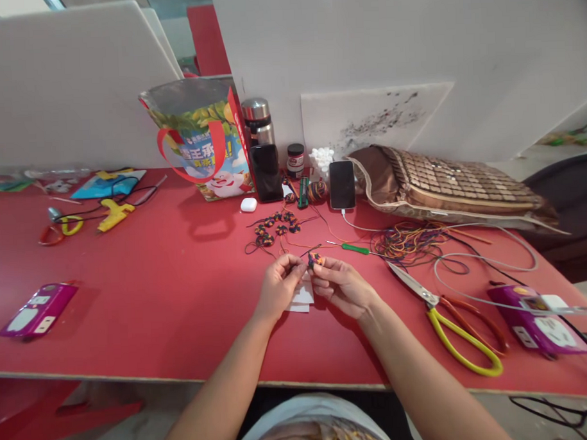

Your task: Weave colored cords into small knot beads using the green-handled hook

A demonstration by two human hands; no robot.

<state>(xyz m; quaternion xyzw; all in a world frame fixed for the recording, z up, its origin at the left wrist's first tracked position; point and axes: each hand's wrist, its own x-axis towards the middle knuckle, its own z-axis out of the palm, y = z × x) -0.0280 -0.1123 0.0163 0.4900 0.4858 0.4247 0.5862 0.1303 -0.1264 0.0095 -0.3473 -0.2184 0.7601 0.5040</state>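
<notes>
My right hand pinches a small knotted piece of multicoloured cord, dark with orange and purple, between thumb and fingers. Close beside it, my left hand is closed in a pinch on what looks like a thin strand of the same cord; its tip is hard to make out. Under the hands lies folded white paper. Just beyond them, several similar knotted pieces form a curved chain with loose cord ends. A green-handled tool with a thin metal shaft lies beyond my right hand.
Large scissors, a loose cord bundle and a purple power strip lie right. A charging phone, another phone, an earbud case and a bag stand behind. A yellow glue gun lies left.
</notes>
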